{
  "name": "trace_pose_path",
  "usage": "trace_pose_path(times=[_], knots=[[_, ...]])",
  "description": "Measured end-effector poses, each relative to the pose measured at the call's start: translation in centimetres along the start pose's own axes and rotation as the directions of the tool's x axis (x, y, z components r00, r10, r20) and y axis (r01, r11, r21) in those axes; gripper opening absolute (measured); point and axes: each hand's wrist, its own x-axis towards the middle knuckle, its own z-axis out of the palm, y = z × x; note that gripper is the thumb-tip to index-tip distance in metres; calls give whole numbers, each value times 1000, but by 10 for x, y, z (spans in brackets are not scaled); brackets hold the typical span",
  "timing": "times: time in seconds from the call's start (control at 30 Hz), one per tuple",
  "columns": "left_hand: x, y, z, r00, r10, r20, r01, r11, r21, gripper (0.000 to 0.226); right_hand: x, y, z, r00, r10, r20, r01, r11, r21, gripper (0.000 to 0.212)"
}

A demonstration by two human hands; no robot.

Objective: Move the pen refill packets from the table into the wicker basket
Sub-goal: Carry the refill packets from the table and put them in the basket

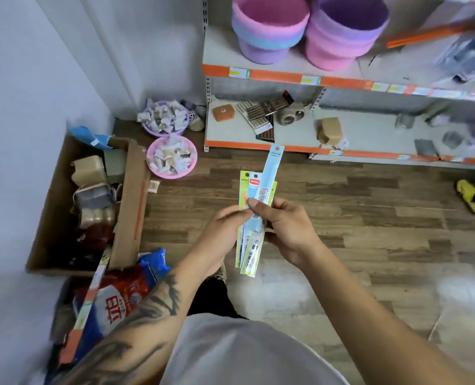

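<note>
Several long pen refill packets (258, 190), light blue and green, stand fanned upright between my two hands above the wooden floor. My left hand (225, 229) pinches the stack from the left with thumb and fingers. My right hand (289, 226) grips it from the right, thumb on the front of the blue packet. The tallest blue packet sticks up toward the bottom shelf. No wicker basket and no table show in the head view.
An orange-edged shelf unit (286, 76) stands ahead with pink and purple fabric tubs (269, 26). An open cardboard box (130, 201) of goods lies at left, two pink bowls (172, 158) of small packets beyond it. A red-and-blue bag (125, 295) sits lower left.
</note>
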Motion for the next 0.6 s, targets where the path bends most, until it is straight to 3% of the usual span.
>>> trace_pose_path(times=[0.2, 0.37, 0.47, 0.6], knots=[[64, 75, 2, 984, 39, 173, -26, 997, -77, 28, 64, -64, 17, 997, -72, -15, 72, 997, 15, 21], [107, 126, 8, 969, 104, 224, -90, 993, -72, 29, 113, -114, 19, 995, -88, 36, 88, 996, 3, 36], [133, 156, 14, 960, 172, 223, -166, 985, -46, 30, 141, -150, 20, 983, -183, 29, 184, 982, -35, 44], [165, 211, 27, 938, 300, 174, -302, 953, -10, 26, 186, -217, 23, 921, -389, -6, 388, 920, -54, 32]])
